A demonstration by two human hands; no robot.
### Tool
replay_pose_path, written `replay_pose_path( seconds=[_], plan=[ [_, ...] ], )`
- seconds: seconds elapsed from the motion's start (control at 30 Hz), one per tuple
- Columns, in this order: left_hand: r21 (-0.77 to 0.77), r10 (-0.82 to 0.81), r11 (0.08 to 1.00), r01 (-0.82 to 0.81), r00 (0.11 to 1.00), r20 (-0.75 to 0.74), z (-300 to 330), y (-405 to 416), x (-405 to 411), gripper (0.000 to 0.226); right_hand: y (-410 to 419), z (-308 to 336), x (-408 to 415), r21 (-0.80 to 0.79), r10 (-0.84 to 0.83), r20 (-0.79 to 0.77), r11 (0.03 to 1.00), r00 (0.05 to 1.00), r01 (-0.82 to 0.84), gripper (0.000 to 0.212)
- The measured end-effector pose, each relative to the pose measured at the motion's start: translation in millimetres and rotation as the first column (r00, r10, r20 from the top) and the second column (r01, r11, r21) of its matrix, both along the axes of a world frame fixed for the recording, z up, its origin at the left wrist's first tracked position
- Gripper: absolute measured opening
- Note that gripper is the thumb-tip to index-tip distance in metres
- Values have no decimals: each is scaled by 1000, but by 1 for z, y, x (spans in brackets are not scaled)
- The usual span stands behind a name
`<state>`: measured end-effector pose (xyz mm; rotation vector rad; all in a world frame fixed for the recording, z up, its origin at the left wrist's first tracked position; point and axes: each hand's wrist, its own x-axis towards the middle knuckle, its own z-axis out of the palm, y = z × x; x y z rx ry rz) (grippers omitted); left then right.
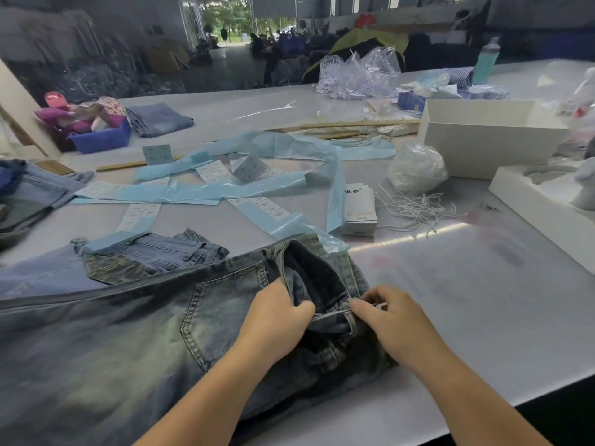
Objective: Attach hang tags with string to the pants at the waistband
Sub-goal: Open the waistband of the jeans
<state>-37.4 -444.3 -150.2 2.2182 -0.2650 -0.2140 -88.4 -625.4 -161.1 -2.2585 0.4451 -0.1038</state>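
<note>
The pants (135,333) lie across the bench (467,284), long axis running 9 to 3 o'clock, waistband (322,278) at the 3 o'clock end. Both hands pinch it: left hand (280,320) on the raised edge, right hand (389,320) at a belt loop. The tags (360,210) and strings (418,209) lie well apart at 12 to 1 o'clock, nearer the right hand.
</note>
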Motion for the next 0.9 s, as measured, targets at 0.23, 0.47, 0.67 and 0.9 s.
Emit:
replay_pose_path(
  seconds=[0.23, 0.47, 0.67, 0.9],
  plan=[
    [-28, -9, 1000, 10, 999, 38, 0, 28, -9, 9, 17, 21, 17, -65, 137, -175, 986, 975, -150, 47],
    [280, 34, 959, -31, 999, -9, -2, 39, -12, 26, 26, 29, 26, -121, 240, -239, 954, 941, -274, 52],
    [317, 53, 946, -65, 998, 45, -6, 31, -12, 27, 22, 15, 15, -116, 214, -114, 967, 970, -227, 18],
    [284, 122, 946, -155, 984, 129, -17, 27, -4, 61, 28, 3, 0, -392, 121, 68, 916, 990, -85, 36]
  ],
)
